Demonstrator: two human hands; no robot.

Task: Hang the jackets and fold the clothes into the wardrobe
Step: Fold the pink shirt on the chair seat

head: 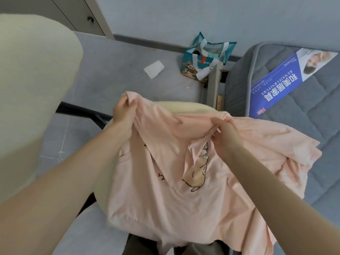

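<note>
The left hand (123, 111) pinches one upper edge of a pink T-shirt (165, 173); the right hand (221, 133) grips bunched fabric nearer its middle, the hands apart. The shirt drapes over a cream chair (185, 107), just left of the grey mattress (287, 115).

The bag (191, 61) stands on the floor (114, 70) behind the shirt (165, 181), left of, perhaps touching, the mattress (303, 126)

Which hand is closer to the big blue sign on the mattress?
Right. The right hand is left of the blue sign; the left hand is farther left, across the pink shirt.
</note>
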